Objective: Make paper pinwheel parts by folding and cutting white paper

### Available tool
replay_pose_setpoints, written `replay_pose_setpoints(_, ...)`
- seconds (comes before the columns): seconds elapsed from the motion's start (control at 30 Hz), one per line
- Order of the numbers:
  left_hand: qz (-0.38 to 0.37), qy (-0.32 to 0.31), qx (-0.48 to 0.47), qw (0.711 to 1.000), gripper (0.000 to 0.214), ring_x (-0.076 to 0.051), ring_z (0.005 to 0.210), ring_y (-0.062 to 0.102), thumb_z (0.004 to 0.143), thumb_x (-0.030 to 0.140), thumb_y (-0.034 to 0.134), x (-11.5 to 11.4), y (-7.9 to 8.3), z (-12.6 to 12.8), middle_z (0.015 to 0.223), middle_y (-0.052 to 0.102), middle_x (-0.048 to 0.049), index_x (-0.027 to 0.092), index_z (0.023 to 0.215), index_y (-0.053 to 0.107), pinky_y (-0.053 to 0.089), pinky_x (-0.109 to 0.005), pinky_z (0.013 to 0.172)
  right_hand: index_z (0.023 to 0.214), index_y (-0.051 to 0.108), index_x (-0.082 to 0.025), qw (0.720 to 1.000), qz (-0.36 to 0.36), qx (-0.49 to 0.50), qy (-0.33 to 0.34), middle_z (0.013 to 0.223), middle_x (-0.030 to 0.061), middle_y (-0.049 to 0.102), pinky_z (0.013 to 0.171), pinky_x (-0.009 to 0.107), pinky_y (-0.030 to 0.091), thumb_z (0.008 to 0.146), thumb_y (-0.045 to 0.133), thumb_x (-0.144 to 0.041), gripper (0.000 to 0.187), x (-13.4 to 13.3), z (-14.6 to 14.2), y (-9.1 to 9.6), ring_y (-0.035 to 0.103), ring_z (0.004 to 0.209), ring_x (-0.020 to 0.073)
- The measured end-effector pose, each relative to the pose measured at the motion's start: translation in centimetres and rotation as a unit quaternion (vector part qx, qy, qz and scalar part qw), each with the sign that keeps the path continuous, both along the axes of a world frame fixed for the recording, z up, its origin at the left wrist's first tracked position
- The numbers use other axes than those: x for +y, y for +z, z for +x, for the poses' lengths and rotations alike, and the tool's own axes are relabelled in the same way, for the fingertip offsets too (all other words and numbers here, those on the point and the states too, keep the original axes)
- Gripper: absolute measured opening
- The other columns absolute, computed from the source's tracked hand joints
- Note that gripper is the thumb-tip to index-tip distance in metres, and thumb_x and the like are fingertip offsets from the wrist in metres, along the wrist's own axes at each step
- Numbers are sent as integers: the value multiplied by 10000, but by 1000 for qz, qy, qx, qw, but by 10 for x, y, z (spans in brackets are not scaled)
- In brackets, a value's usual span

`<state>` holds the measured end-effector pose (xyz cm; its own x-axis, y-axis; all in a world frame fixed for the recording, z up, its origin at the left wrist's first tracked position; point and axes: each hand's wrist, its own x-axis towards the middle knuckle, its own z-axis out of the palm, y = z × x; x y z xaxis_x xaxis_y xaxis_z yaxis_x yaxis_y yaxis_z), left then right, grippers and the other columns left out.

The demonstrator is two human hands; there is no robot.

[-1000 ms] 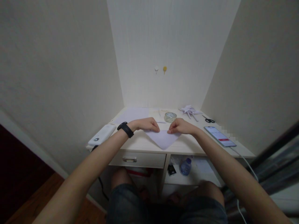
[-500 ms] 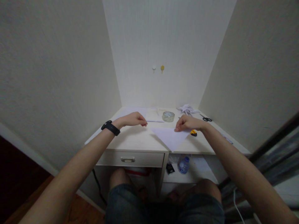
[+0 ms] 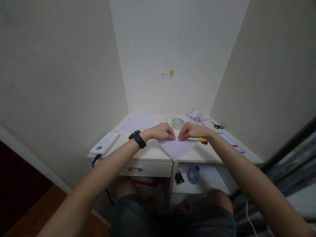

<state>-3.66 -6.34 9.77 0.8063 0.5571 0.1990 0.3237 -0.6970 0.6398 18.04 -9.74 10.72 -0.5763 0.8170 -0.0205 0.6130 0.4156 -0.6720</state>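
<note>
A pale lilac sheet of paper (image 3: pixel 175 148), folded into a triangle with its tip toward me, lies on the white desk (image 3: pixel 150 152). My left hand (image 3: pixel 161 131), with a black band on its wrist, curls its fingers onto the paper's far edge. My right hand (image 3: pixel 192 131) does the same just to the right. The fingertips of both hands pinch that top edge and nearly meet at its middle.
Behind my hands sit a roll of clear tape (image 3: pixel 177 123), a folded white paper shape (image 3: pixel 197 116), scissors (image 3: pixel 217 125) and a flat lilac sheet (image 3: pixel 137 122). A yellow cutter (image 3: pixel 203 140) and a phone (image 3: pixel 231 142) lie right. A white power bank (image 3: pixel 105 143) lies left.
Half a second ago my hands were apart, the left off the paper. Both have come together at the middle of the paper's far edge. The view shifted slightly.
</note>
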Motion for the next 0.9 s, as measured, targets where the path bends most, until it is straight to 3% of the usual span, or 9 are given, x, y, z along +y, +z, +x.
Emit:
replay_pose_setpoints(0.13,-31,11,27,999,104,-159,572,587,654,242,705,2,4,-11,642,722,-42,193,660,797,408,-256,561,673,799,-164,1000,-23,21,3,601,30,707,547,252,410,643,734,-303,156,-3,14,-4,561,548,136)
replay_pose_setpoints(0.3,-49,59,73,994,122,-165,605,583,658,250,710,11,4,-34,676,722,-52,173,694,797,417,-275,604,717,807,-162,996,-87,7,-14,724,78,769,681,279,525,651,736,-294,164,-11,56,-5,698,687,192)
replay_pose_setpoints(0.37,-50,66,85,993,138,-162,623,585,671,252,707,13,3,-39,701,728,-57,160,720,798,419,-274,617,750,807,-160,997,-61,18,-38,776,84,779,730,296,539,657,753,-333,204,-12,66,-3,713,749,212)
replay_pose_setpoints(0.47,-51,52,80,994,151,-153,640,586,688,253,700,10,2,-35,716,730,-54,151,741,798,418,-259,623,935,805,-164,998,27,33,-55,931,89,784,797,316,527,709,747,-424,350,-14,54,-1,708,877,237)
replay_pose_setpoints(0.57,-45,25,70,996,155,-141,639,578,699,247,694,4,1,-26,712,731,-43,153,757,803,409,-241,613,1069,776,-174,997,72,22,-15,1038,90,768,783,303,501,751,719,-439,418,-15,18,-6,684,897,223)
replay_pose_setpoints(0.63,-40,12,69,997,163,-133,625,568,706,248,690,1,1,-21,704,732,-37,157,770,809,404,-234,604,967,793,-165,995,91,-23,16,890,66,762,695,277,459,801,662,-405,320,-15,-6,-11,644,774,186)
replay_pose_setpoints(0.73,-41,2,68,997,164,-136,628,575,698,251,700,-1,1,-20,715,744,-40,162,775,814,415,-236,611,755,779,-139,993,99,-64,0,612,18,652,582,257,366,800,617,-334,258,-15,-21,-16,520,589,133)
replay_pose_setpoints(0.9,-72,7,64,995,147,-156,628,615,680,267,726,1,-1,-33,720,758,-57,170,749,813,436,-249,611,703,770,-142,996,72,-41,-29,591,20,624,559,261,332,740,643,-362,257,-17,0,-9,489,577,132)
